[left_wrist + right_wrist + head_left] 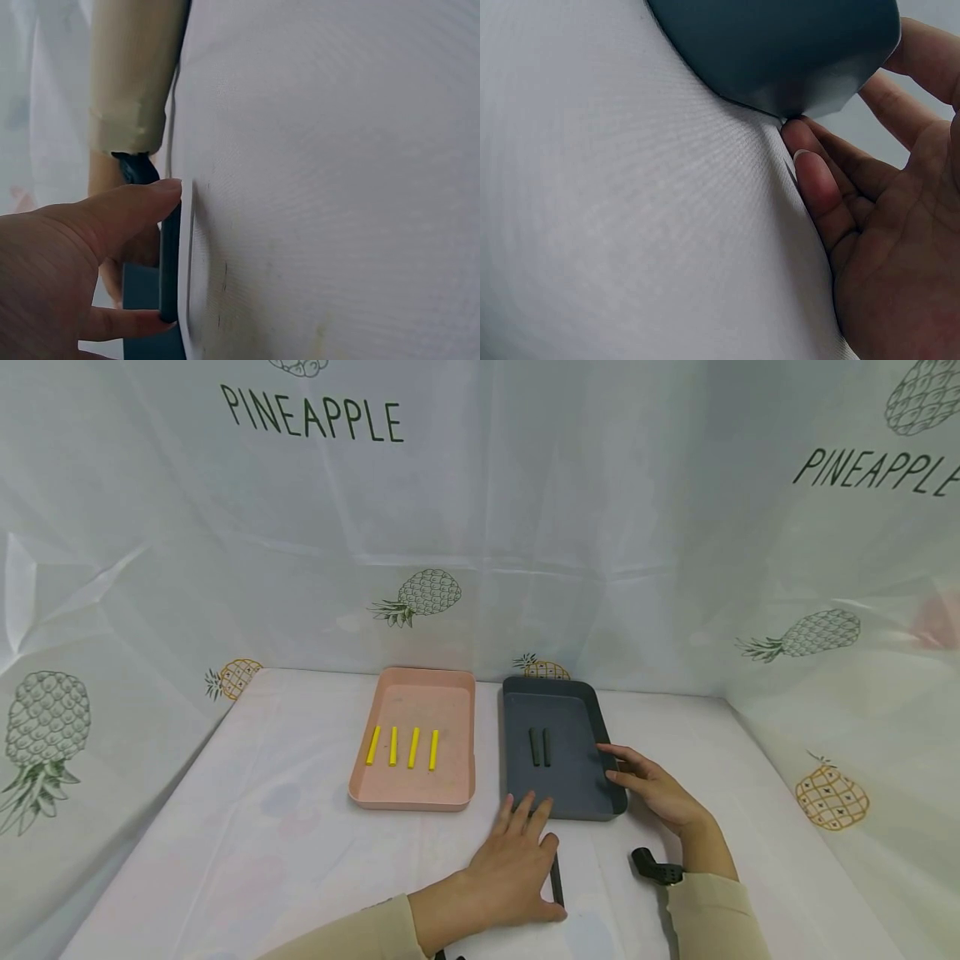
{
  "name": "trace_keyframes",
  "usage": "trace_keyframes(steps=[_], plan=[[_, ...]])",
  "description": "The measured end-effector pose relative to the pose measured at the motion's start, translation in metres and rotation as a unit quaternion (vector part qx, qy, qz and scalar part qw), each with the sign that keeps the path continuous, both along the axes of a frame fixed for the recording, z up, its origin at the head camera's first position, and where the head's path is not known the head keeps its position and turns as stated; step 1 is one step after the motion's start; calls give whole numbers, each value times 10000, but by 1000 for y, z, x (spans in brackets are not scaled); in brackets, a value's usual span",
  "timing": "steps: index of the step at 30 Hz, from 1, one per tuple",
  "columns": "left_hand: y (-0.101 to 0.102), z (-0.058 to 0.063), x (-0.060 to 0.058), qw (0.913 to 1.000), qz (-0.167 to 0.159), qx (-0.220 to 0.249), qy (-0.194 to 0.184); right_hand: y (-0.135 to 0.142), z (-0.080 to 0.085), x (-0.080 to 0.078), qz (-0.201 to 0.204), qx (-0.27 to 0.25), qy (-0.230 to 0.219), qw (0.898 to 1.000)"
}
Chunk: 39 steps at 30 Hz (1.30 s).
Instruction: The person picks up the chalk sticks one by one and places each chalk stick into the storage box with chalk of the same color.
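A dark grey tray [566, 797] lies at the centre right with two dark sticks [540, 747] inside. My right hand [663, 789] holds its right side, thumb and forefinger over the rim; in the right wrist view other fingertips [817, 184] lie low by its corner. Just in front of the tray, my left hand [513, 868] spans a longer-looking dark stick [557, 881]. The left wrist view has this stick [170, 262] held lengthwise, thumb at one end and a finger at the other. Part of it is hidden by the left hand in the head view.
Left of the dark tray stands a pink tray [412, 793] with several yellow sticks [414, 747] set in a row. A white cloth [300, 860] covers the table, and a pineapple-print curtain [562, 527] closes off the back and sides. A black wrist camera [656, 867] juts from the right wrist.
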<state>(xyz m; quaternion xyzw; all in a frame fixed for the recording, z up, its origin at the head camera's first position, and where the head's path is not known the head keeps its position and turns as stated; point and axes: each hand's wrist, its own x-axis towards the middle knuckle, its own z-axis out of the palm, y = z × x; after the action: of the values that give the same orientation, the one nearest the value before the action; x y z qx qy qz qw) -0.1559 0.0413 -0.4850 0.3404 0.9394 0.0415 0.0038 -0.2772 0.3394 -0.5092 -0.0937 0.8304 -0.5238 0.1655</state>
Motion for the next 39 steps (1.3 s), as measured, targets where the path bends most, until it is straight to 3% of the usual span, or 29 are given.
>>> trace_keyframes(steps=[20,39], plan=[[2,-1,-3,9999,-14,122,91,-1,0,0,-39,-17,58,10000],[1,7,-5,9990,29,415,-148,-2,1,1,-63,27,28,10000]])
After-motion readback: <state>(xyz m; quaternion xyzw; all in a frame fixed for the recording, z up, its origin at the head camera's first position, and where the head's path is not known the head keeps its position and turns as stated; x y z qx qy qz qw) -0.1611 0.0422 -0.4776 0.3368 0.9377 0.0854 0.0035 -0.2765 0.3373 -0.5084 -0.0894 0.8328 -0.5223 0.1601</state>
